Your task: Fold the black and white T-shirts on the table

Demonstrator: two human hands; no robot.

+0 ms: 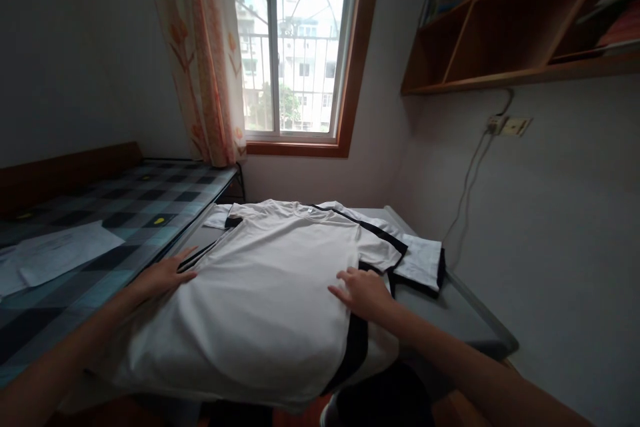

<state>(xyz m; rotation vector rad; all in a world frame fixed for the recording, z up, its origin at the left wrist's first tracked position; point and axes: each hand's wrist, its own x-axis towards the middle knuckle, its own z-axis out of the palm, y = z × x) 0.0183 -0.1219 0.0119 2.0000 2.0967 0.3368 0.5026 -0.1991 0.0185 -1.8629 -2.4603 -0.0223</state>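
Note:
A white T-shirt (270,280) with black side panels lies spread out, front up, its collar toward the window. Its lower part hangs over the near edge of the grey table (450,313). My left hand (167,273) rests at the shirt's left side with the fingers stretched apart. On the right side, below the sleeve, my right hand (367,290) touches the cloth, thumb and fingers apart and slightly bent. Under the shirt are more white and black garments (420,263), showing past its right sleeve and beyond its shoulders.
To the left stands a bed with a checked mattress (175,193), with white papers (65,250) on it. A curtain (200,67) hangs beside the window (295,47). Wooden shelves (500,73) and a socket with a dangling cable (467,180) are on the right wall.

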